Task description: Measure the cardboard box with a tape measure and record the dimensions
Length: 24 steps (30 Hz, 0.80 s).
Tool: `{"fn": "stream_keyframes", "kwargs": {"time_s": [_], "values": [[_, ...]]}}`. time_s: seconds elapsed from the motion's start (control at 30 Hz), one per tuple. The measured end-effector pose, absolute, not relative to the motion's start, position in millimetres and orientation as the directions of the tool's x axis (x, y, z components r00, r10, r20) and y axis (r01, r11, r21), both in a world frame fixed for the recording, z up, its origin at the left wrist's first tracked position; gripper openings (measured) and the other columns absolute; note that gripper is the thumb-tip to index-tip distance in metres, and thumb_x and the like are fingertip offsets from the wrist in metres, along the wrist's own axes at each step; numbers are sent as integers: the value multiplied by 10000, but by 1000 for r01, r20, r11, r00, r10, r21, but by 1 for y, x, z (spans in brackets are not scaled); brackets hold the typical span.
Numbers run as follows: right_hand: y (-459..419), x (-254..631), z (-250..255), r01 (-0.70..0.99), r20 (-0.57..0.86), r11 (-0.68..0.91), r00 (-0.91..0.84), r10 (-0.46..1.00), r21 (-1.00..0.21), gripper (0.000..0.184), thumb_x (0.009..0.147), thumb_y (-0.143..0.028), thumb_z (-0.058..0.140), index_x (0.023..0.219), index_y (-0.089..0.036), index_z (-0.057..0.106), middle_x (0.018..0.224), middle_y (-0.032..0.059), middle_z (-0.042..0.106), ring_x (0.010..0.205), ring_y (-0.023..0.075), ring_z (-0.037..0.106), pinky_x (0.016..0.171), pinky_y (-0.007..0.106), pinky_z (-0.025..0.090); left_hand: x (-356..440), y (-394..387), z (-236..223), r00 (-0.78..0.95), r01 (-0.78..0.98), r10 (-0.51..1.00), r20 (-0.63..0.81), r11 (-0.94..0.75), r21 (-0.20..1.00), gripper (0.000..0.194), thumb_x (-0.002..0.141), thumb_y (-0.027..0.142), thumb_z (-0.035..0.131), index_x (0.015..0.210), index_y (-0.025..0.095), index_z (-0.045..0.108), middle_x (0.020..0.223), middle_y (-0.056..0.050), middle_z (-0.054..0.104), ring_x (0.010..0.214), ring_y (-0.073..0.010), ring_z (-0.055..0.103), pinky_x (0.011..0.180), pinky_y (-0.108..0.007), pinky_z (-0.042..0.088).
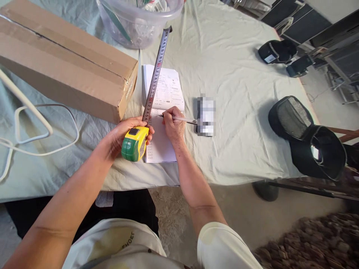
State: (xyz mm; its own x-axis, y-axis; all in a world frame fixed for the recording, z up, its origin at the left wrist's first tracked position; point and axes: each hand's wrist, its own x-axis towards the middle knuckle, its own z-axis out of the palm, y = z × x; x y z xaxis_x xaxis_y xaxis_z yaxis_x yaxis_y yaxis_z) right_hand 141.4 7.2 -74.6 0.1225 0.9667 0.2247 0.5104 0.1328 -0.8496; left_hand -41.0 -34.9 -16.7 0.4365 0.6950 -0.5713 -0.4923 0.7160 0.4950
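Closed around a yellow and green tape measure [134,144], my left hand [126,130] rests at the lower left of an open notebook [162,140]. The tape's marked blade [155,76] is pulled out and slants up across the notebook's left side, its end hook near a clear plastic tub. In my right hand [174,123] a pen [182,118] is gripped, its tip at the page's upper left. Small handwritten lines run down the left of the lower page. The upper page carries printed text.
A long cardboard box [70,63] lies at the left, with a white cable [42,138] before it. The plastic tub [140,26] stands at the back. A blurred-out pale object [206,116] lies right of the notebook. Black cases [291,119] sit by the cloth-covered table's right edge.
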Motion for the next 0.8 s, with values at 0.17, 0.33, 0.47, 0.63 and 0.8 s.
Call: {"fn": "stream_keyframes", "kwargs": {"time_s": [0.17,0.33,0.47,0.63,0.8], "values": [[8,145,-73,397,276,185,188,943,-899,222,967,-402,468,820,-245,525,682,-37,583,660,132,570,674,290,465,-41,-35,-18,430,-485,703,-566,709,512,163,843,81,563,971,150,637,752,-71,682,601,-181,644,573,-290,544],[10,143,-70,341,325,249,187,927,-907,340,997,-578,414,979,-257,525,740,-13,665,648,146,614,725,340,522,-46,-43,-21,478,-423,741,-472,665,615,143,853,124,566,933,134,685,715,-61,653,578,-170,635,568,-274,535],[3,139,-61,343,356,301,110,928,-890,367,996,-601,442,882,-258,502,776,8,702,683,162,636,738,356,534,-49,-55,-14,618,-379,715,-327,635,673,125,851,177,608,924,145,705,726,-67,653,577,-184,639,556,-294,533],[-2,134,-56,279,339,334,-31,940,-900,369,942,-635,555,944,-276,467,1035,59,760,904,192,713,867,396,579,-59,-72,13,506,-449,839,-202,456,769,128,863,164,620,927,163,731,715,-64,668,589,-190,647,557,-301,532],[3,127,-62,136,264,295,-210,942,-946,558,821,-736,652,1032,-279,411,1338,137,687,964,186,713,905,427,603,-102,-89,33,34,-479,993,-117,119,870,376,797,61,595,1099,231,741,759,-41,720,713,-204,678,642,-330,606]]}}
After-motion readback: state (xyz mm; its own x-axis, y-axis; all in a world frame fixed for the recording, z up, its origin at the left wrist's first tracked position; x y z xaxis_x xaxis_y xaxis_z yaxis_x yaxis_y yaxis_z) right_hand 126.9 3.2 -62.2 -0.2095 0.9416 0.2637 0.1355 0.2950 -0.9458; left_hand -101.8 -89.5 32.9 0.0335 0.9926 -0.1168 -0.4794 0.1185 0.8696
